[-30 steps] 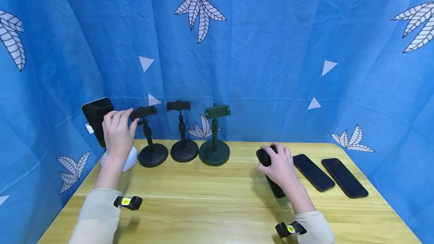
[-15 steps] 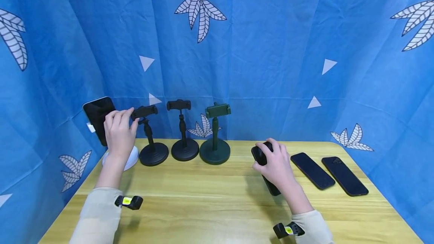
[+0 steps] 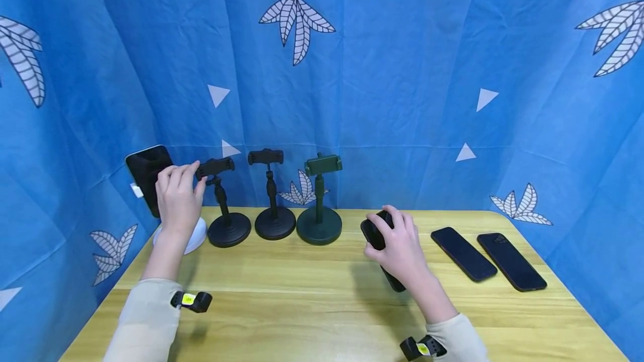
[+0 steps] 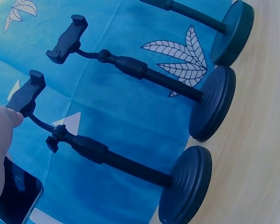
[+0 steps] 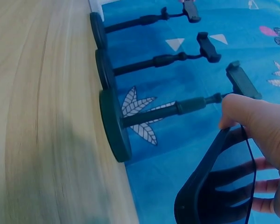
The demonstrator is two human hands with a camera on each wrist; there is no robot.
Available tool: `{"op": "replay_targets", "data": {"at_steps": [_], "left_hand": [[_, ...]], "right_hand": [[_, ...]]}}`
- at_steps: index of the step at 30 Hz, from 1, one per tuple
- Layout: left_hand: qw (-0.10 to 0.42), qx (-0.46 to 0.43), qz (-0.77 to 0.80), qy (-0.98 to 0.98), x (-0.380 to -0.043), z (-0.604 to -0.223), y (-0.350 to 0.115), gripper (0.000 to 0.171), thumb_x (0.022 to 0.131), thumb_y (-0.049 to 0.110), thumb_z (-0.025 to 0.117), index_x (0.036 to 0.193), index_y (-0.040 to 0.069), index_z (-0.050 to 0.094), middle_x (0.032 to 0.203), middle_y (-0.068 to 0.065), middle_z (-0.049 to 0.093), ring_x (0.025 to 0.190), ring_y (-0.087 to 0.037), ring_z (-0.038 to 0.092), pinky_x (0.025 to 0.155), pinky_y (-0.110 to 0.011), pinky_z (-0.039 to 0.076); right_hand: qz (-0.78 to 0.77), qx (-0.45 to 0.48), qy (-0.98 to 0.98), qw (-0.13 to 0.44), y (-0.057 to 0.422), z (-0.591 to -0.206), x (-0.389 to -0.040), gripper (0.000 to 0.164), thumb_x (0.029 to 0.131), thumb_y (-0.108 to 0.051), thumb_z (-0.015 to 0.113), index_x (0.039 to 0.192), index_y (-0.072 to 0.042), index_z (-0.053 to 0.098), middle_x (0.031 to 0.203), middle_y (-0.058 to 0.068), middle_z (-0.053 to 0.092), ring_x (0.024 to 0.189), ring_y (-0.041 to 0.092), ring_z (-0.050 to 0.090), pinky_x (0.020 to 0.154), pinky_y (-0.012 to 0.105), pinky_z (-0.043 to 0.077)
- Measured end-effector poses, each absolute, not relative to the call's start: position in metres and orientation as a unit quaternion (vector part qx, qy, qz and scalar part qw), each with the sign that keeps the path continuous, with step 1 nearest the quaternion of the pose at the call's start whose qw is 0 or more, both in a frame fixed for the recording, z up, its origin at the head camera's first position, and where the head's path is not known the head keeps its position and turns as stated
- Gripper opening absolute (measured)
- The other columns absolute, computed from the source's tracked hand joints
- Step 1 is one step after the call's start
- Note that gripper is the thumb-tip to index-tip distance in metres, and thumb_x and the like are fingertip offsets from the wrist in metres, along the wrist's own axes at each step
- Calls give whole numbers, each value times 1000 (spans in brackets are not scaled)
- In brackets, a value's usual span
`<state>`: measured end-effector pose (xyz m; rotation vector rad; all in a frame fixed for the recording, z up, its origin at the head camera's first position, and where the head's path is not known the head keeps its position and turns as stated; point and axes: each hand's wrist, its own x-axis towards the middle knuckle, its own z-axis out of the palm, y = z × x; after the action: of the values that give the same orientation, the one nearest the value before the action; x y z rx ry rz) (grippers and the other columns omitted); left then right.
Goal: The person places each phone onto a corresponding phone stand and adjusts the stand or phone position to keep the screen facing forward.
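Observation:
My left hand [image 3: 177,194] grips the left end of the clamp [image 3: 216,166] on the nearest black phone stand [image 3: 228,230]; in the left wrist view its thumb lies against the clamp [image 4: 29,95]. My right hand [image 3: 399,244] holds a black smartphone [image 3: 371,233] by its edges, tilted and raised off the table. Seen from the right wrist, the phone [image 5: 191,200] hangs between thumb and fingers, right of the green phone stand [image 5: 114,126]. A second black phone stand [image 3: 274,223] and the green one stand upright, their clamps holding nothing.
Behind my left hand, a phone [image 3: 143,169] leans upright over a white stand base [image 3: 197,236]. Two dark phones, one [image 3: 464,254] beside the other [image 3: 512,261], lie on the wooden table [image 3: 282,306] at right. A blue patterned curtain [image 3: 392,99] hangs behind.
My right hand has moved left with the smartphone, away from the two lying phones. My left hand has stayed at the black stand's clamp.

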<state>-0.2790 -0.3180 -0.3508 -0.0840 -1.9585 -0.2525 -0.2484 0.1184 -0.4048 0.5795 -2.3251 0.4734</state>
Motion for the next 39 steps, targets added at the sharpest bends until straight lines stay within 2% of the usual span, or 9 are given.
{"op": "replay_targets", "data": {"at_steps": [11,27,39], "left_hand": [[547,-41,-105,-830,-277,-349,-317,41,81,4,76,120,-4,65,111,-24,66,107,-40,49,91,-54,41],[545,-41,-88,-833,-278,-348,-320,43,80,4,78,120,-3,65,112,-24,67,108,-39,50,91,-54,41],[536,-46,-85,-838,-278,-347,-323,43,79,5,79,119,-3,66,111,-24,67,107,-39,50,92,-54,41]], "right_hand": [[183,250,-879,361,106,-402,-243,53,67,-21,77,118,-22,65,128,19,54,103,42,52,82,59,47],[185,277,-877,347,83,-394,-245,50,73,-26,76,121,-22,65,132,17,53,108,39,51,86,59,49],[178,302,-871,346,64,-387,-250,52,72,-26,77,123,-23,65,133,16,53,108,36,51,86,54,48]]}}
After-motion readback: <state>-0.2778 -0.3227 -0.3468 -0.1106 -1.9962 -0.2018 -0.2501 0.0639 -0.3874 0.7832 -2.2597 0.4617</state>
